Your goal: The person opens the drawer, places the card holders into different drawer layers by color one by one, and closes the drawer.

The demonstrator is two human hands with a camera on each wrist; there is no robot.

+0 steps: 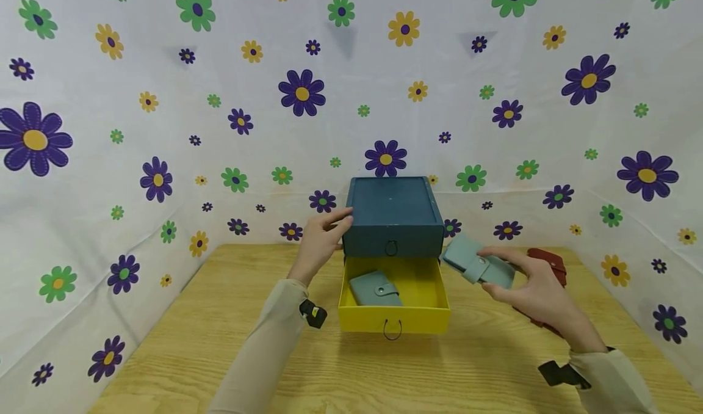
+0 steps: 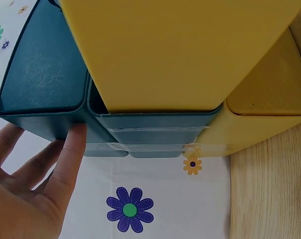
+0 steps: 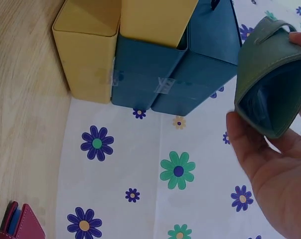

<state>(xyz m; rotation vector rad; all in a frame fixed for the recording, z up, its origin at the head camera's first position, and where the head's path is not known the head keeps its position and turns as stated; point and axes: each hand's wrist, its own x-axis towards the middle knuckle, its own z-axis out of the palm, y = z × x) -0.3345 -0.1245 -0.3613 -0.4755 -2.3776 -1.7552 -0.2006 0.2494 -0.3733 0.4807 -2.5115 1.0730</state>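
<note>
A stacked drawer box [image 1: 392, 200] with a blue top stands at the back middle of the table. Its yellow drawer [image 1: 392, 319] is pulled out, and a light blue snap wallet [image 1: 373, 289] lies inside on the left. My left hand [image 1: 321, 243] rests its fingers against the left side of the blue top section; in the left wrist view the fingers [image 2: 71, 154] are nearly straight on that side. To the right of the box, my right hand [image 1: 527, 286] holds up another light blue snap wallet [image 1: 472, 261] between thumb and fingers, its edge gaping in the right wrist view.
Red wallets [image 1: 549, 261] lie on the table at the right, partly behind my right hand. The wooden table [image 1: 263, 359] meets a white flowered cloth [image 1: 351, 133] at the back and sides. Small wire rings [image 1: 392, 331] hang on the drawer fronts.
</note>
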